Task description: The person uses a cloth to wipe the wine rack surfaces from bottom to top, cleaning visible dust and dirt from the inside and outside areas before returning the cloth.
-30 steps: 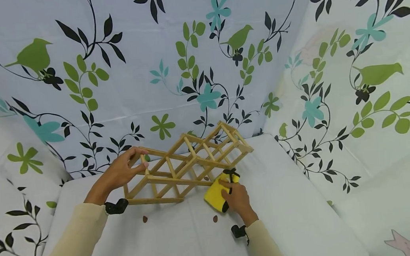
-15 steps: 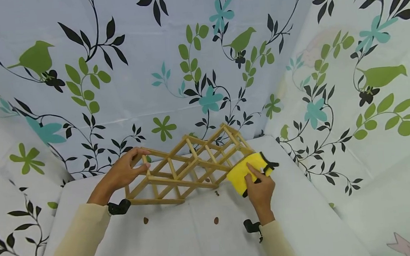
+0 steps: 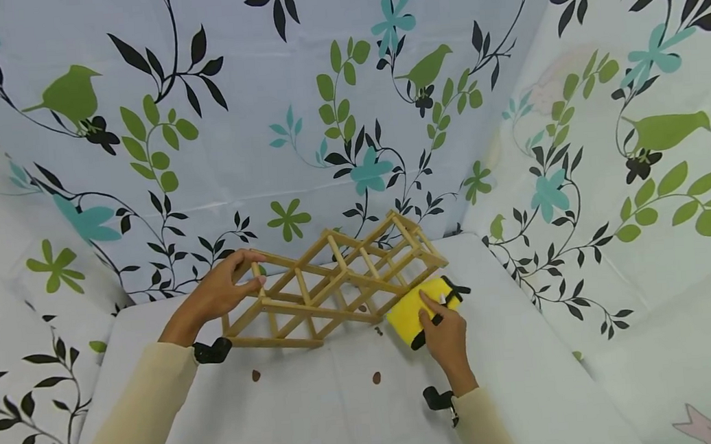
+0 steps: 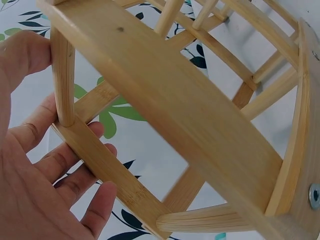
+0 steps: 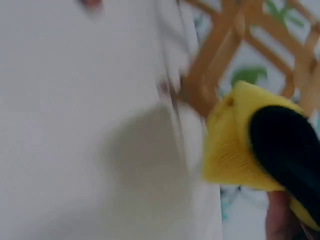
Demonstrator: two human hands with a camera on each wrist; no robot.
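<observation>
A folding-style wooden lattice rack [image 3: 306,309] of crossed slats and round dowels stands slantwise at the back of the white table. My left hand [image 3: 226,286] holds its left end. In the left wrist view, that hand's fingers curl behind a slat of the rack [image 4: 165,100], the thumb side by a dowel. My right hand [image 3: 447,336] pinches a folded yellow cloth [image 3: 404,318] with black edging, close to the rack's lower front rail on the right. The right wrist view shows the cloth [image 5: 232,155] bunched beside the blurred rack; most of the right hand is hidden there.
Small brown pieces [image 3: 376,377] lie scattered on the white tabletop [image 3: 319,417], and a tiny dark bit [image 3: 379,331] sits by the rack's front. Behind and at both sides hang sheets [image 3: 231,120] patterned with leaves and birds.
My right hand has moved the yellow cloth rightward along the rack's front, then slightly back left and down. The left hand keeps its hold on the rack's end.
</observation>
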